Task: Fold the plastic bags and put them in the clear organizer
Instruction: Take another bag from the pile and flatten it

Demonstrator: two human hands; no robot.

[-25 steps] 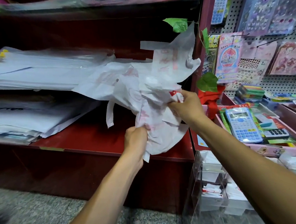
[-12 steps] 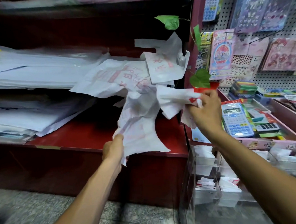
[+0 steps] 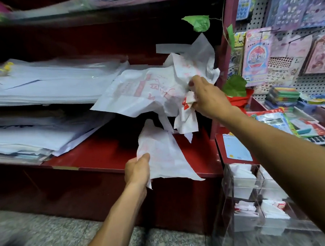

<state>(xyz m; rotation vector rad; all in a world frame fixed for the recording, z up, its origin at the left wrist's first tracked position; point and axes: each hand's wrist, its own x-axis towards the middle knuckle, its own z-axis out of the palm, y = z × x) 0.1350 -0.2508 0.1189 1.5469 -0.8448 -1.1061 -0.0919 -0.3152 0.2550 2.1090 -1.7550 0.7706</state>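
A loose heap of white plastic bags with red print (image 3: 146, 87) lies on the red shelf (image 3: 106, 156). My left hand (image 3: 137, 171) grips the lower edge of one bag (image 3: 163, 157), which hangs down over the shelf's front. My right hand (image 3: 205, 96) grips a crumpled bunch of bags (image 3: 186, 113) at the right end of the heap. The clear organizer (image 3: 258, 202) stands at the lower right below my right forearm, with folded white bags in its compartments.
Stacks of wrapped white paper (image 3: 41, 88) fill the shelf's left side. A red post (image 3: 224, 62) with green leaves (image 3: 233, 86) bounds the shelf on the right. Calculators and stationery (image 3: 295, 126) lie in trays beyond it. Sticker packs hang on a pegboard (image 3: 286, 45).
My hands have moved apart: the left hand has pulled one bag down and left, away from the heap. The right hand has risen to the bunch of bags on the shelf.
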